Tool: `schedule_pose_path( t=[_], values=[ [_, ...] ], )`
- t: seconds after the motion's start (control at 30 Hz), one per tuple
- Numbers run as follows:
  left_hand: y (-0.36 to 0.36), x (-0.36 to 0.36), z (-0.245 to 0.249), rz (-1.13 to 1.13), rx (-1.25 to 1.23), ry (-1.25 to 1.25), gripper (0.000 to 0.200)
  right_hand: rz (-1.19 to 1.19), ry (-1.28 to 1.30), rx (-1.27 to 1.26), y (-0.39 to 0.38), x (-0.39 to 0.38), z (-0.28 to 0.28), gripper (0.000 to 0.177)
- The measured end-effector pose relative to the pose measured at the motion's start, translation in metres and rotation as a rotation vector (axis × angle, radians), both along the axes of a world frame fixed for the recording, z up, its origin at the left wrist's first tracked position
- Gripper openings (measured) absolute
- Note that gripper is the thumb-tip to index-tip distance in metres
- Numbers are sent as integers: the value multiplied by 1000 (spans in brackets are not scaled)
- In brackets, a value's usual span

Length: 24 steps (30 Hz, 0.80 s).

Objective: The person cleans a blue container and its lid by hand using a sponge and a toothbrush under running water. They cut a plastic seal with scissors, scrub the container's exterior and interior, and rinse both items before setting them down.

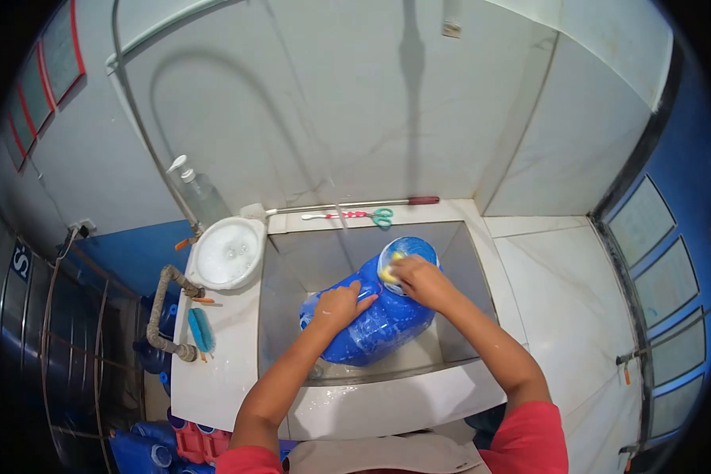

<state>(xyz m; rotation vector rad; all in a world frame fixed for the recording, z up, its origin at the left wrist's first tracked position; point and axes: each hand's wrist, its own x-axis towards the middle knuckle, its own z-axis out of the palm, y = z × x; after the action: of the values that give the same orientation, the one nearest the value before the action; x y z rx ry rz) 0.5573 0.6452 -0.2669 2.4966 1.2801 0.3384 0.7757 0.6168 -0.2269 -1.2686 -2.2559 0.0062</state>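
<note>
A blue plastic jug [371, 332] lies tilted in the sink [280, 316], with white suds smeared over its side. My left hand [340, 306] grips the upper side of the jug, thumb and fingers pressed against it. At the jug's round, whitish-rimmed end [421, 247], my right hand [420, 282] is closed on a yellow sponge [390, 271]. The sponge touches the rim; part of it is hidden under my fingers.
A white basin of suds [229, 253] and a pump bottle [201, 193] stand left of the sink. A blue brush [201, 329] lies near a bent pipe [159, 308]. Green-handled scissors [381, 218] and a red-handled rod [423, 201] lie behind. Blue containers [138, 450] sit below left.
</note>
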Motion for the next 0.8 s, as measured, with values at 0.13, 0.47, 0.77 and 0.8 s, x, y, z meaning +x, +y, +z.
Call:
schedule_pose_path(
  t=[0.13,0.47,0.77,0.8],
  values=[
    [-4,-47,-21,45,-37,-42,55,-61,-54,-143,12,-4,19,18],
    [-11,-70,-33,74,-101,-343,52,369,255,-259,163,-274,-18,16],
    [-7,-73,-36,209,-170,-242,54,-216,869,-1004,166,-117,53,12],
    [-1,-72,-44,251,-200,-312,53,-268,885,-1005,166,-114,56,14]
  ],
)
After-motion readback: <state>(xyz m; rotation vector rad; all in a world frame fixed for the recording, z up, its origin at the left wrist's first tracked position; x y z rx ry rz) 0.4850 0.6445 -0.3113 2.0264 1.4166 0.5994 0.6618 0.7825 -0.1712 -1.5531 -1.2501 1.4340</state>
